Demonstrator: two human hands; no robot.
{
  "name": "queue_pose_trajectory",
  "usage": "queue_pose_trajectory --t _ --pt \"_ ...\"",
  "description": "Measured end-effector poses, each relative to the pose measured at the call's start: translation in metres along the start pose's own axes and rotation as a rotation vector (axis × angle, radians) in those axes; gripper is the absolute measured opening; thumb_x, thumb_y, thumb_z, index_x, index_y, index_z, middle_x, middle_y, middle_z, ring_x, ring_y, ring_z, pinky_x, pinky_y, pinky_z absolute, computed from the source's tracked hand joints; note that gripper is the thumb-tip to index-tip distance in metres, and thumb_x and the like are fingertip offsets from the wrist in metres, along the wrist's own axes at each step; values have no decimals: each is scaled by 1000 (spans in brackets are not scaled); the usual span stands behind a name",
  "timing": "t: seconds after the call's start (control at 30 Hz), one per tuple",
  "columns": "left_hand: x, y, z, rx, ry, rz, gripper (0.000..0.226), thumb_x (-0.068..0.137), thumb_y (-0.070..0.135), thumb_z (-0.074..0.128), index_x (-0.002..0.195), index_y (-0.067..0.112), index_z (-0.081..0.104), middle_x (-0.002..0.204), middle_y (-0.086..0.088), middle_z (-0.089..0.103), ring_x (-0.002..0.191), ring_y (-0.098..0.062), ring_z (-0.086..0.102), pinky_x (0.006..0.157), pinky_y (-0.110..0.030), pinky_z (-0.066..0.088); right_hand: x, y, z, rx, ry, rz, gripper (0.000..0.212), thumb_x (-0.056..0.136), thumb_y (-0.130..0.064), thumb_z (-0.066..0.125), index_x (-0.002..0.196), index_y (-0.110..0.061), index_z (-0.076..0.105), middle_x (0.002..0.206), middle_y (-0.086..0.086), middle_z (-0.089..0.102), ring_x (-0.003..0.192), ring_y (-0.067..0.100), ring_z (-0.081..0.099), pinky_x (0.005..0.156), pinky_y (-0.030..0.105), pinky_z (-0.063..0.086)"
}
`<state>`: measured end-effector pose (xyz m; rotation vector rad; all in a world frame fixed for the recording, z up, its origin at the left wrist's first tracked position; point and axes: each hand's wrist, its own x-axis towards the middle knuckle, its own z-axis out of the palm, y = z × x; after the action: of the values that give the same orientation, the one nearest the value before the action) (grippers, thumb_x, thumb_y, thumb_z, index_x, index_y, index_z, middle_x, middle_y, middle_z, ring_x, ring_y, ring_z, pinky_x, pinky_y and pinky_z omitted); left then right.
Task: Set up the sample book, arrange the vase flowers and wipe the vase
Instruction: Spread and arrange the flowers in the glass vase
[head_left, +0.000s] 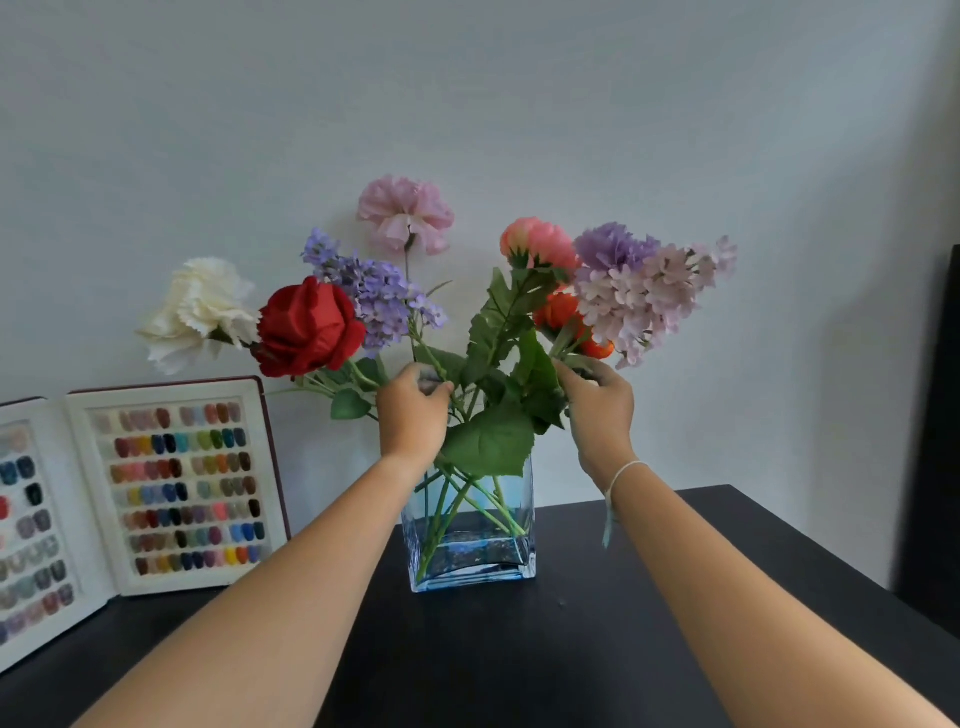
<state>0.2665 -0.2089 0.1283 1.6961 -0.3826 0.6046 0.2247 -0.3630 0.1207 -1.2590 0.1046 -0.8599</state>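
Glass vase stands on your counter; your 2 hands, left and right, each pinch flower stems, spreading them apart.

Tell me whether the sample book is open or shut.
Open. The sample book stands upright against the wall, its pages spread and showing rows of coloured nail samples.

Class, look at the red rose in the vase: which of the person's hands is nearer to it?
Left. The left hand grips stems just below and right of the red rose. The right hand holds stems on the far side of the vase, under the lilac flowers.
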Motion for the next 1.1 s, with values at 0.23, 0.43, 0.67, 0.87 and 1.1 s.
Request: queue_pose_trajectory --t 0.23,0.43,0.67,0.87,1.1 --pt "1 2 -1 3 8 -36 15 82 8 62 97 5 60 79 -1 57 87 -32 63 81 -49 53 -3 3 -7 -7 38 1 9 77 -19 68 71 -23 62 86 8 61 63 11 49 56 19 42" --pt "-3 -1 -4 -20 -48 -24 11 81 11 64 89 16 59 79 1 60 89 -30 64 85 -49 52 -6 -3 1 95 9 24 15 75 -19 72 74 -30 61 104 16 65 91 30 64 79 37 55" --pt "-8 0 -11 46 -62 42 44 84 16 61 126 5 51 105 -5 64 91 -15 61 82 -19 51 -4 -3 -1 56 -35 -1 10 77 -20 69 76 -25 61 96 19 64 83 31 63 60 28 51" --pt "-43 -9 -27 288 -206 360 49 81 29 64 127 18 52 118 13 52 107 -2 50 90 -8 34 0 -3 -18 28 -53 -112 16 83 -13 61 99 -13 66 78 -8 64 63 -2 61 56 13 46" --pt "-53 -24 -30 610 -460 542 64 76 39 67 134 32 41 132 20 38 122 4 26 101 -17 22 1 -1 -21 21 -5 -106 9 81 -13 64 89 -12 68 79 -7 65 70 2 57 64 18 44"
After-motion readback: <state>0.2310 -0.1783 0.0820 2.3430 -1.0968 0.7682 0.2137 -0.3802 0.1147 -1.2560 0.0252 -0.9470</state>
